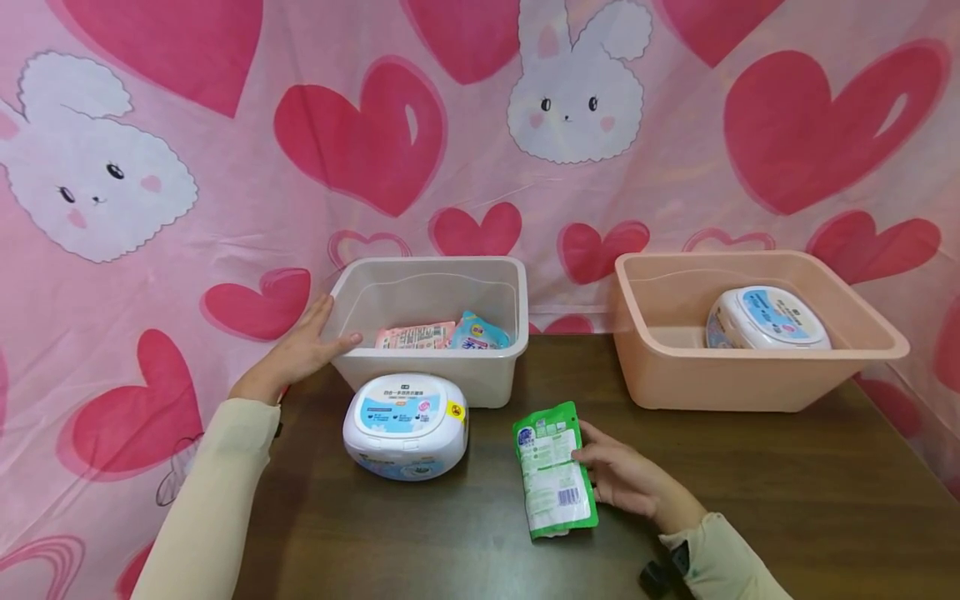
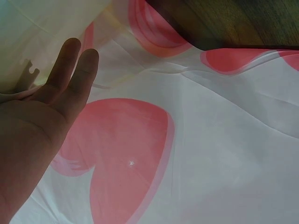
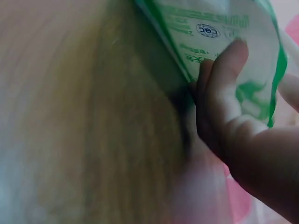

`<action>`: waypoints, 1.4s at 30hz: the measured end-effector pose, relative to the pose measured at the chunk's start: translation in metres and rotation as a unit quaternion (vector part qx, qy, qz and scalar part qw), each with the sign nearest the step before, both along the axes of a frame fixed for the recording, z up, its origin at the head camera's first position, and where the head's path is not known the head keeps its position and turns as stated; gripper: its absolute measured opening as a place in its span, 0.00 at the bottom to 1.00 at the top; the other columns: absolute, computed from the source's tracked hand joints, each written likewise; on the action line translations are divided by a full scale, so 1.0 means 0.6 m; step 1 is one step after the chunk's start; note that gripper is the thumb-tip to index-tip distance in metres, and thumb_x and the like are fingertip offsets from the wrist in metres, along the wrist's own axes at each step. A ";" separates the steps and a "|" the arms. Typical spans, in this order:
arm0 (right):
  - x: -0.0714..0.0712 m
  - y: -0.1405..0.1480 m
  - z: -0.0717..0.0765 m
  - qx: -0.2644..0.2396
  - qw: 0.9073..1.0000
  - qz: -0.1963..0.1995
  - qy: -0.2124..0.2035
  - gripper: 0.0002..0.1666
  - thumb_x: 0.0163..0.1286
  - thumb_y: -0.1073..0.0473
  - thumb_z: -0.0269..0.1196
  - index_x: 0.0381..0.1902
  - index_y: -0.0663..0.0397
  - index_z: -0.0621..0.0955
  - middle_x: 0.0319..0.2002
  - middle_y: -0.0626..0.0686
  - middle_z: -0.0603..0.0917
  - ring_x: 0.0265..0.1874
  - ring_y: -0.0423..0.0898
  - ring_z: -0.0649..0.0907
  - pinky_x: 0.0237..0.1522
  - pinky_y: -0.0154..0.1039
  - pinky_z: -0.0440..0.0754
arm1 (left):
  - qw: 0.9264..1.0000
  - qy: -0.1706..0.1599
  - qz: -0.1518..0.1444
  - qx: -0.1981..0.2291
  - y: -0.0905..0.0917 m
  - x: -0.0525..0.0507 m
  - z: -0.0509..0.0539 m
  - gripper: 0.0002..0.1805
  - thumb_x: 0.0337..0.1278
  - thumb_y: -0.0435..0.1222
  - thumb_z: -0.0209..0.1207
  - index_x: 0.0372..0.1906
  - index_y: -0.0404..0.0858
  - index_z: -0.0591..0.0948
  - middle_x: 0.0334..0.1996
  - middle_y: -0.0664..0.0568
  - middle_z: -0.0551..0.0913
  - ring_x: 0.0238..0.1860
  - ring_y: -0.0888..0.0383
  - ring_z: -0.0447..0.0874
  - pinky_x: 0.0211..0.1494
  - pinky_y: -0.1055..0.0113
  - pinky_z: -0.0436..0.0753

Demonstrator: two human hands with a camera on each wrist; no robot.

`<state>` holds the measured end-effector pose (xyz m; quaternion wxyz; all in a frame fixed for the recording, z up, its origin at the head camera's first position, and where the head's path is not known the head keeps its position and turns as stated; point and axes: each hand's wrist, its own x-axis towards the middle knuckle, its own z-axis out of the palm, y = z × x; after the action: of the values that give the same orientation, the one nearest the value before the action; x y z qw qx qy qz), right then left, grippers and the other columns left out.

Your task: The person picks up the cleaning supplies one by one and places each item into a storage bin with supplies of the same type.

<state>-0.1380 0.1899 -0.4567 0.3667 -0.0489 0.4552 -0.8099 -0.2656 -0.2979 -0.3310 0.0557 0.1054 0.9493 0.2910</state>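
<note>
My right hand (image 1: 626,475) pinches a green and white pouch (image 1: 555,475) by its right edge, held over the table. In the right wrist view the fingers of the right hand (image 3: 233,107) lie against both sides of the pouch (image 3: 215,32). At the left side of the grey bin (image 1: 430,353), my left hand (image 1: 303,346) rests on the rim with its fingers spread. Two extended fingers of the left hand (image 2: 60,98) show in the left wrist view. Inside the grey bin lie a pink packet (image 1: 416,336) and a blue packet (image 1: 478,332).
A white lidded tub (image 1: 405,429) stands in front of the grey bin. To the right, a peach bin (image 1: 750,379) holds another white tub (image 1: 772,318). Both bins stand at the back of the brown table (image 1: 750,475), before a pink curtain with hearts and rabbits.
</note>
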 end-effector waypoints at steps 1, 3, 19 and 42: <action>0.001 -0.003 -0.001 0.017 1.000 -0.008 0.008 0.49 0.77 0.68 0.49 0.81 0.47 0.33 0.63 0.62 0.73 0.58 0.57 0.78 0.58 0.57 0.77 | 1.000 0.000 0.001 0.000 0.000 0.000 0.000 0.60 0.62 0.63 0.58 0.81 0.38 0.37 0.81 0.39 0.34 0.79 0.37 0.32 0.71 0.29 0.46; 0.004 -0.008 -0.001 0.050 0.998 -0.020 0.027 0.51 0.75 0.68 0.53 0.81 0.48 0.36 0.62 0.62 0.75 0.57 0.56 0.79 0.57 0.55 0.78 | 1.000 0.001 0.002 0.000 -0.001 0.000 0.000 0.60 0.62 0.63 0.57 0.81 0.39 0.37 0.81 0.39 0.34 0.79 0.37 0.32 0.71 0.29 0.46; 0.004 -0.011 -0.004 0.113 0.991 -0.051 0.051 0.54 0.68 0.72 0.49 0.80 0.34 0.37 0.70 0.71 0.59 0.54 0.60 0.79 0.52 0.58 0.80 | 1.000 0.002 0.000 -0.002 0.000 0.000 -0.001 0.60 0.62 0.63 0.58 0.81 0.38 0.37 0.81 0.39 0.35 0.79 0.36 0.32 0.71 0.28 0.47; -0.016 0.006 0.060 0.029 0.989 -0.105 0.104 0.51 0.71 0.76 0.45 0.77 0.33 0.37 0.58 0.57 0.71 0.49 0.53 0.82 0.48 0.51 0.84 | 1.000 -0.004 0.003 -0.003 0.001 0.002 0.001 0.60 0.61 0.64 0.58 0.81 0.40 0.37 0.81 0.40 0.34 0.79 0.36 0.32 0.70 0.27 0.48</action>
<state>-0.1479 0.1936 -0.4209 0.2315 -0.0736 0.5166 -0.8210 -0.2645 -0.2976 -0.3306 0.0589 0.1013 0.9503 0.2886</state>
